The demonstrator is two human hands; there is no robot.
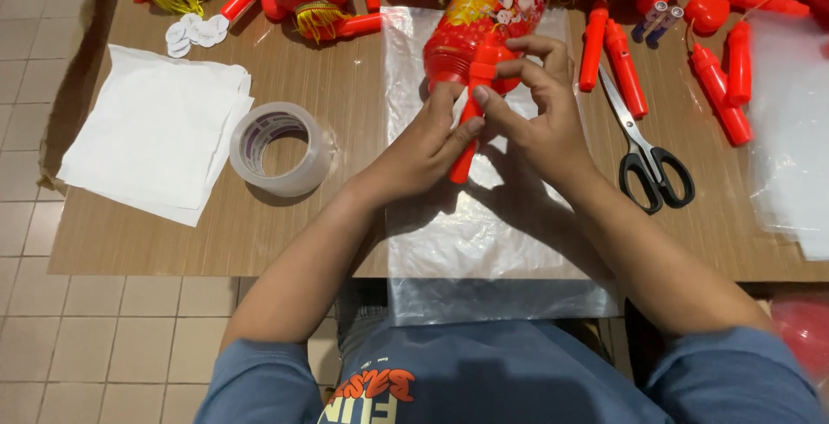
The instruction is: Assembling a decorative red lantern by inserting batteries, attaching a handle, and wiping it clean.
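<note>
Clear plastic sheet [484, 251] is draping over near table edge, lying under work | left hand [423, 152] is gripping red handle stick [469, 117] | right hand [540, 104] is pinching its top, steadying it against red lantern [488, 18] at centre-far | tape roll [278, 148] left, scissors [648, 152] right.

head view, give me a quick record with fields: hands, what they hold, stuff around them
left hand: grips the red plastic stick
right hand: pinches the stick's top end at the red lantern
under the hands: clear plastic sheet
left side: tape roll, white paper stack
right side: black-handled scissors, loose red sticks
surface: wooden table
</note>
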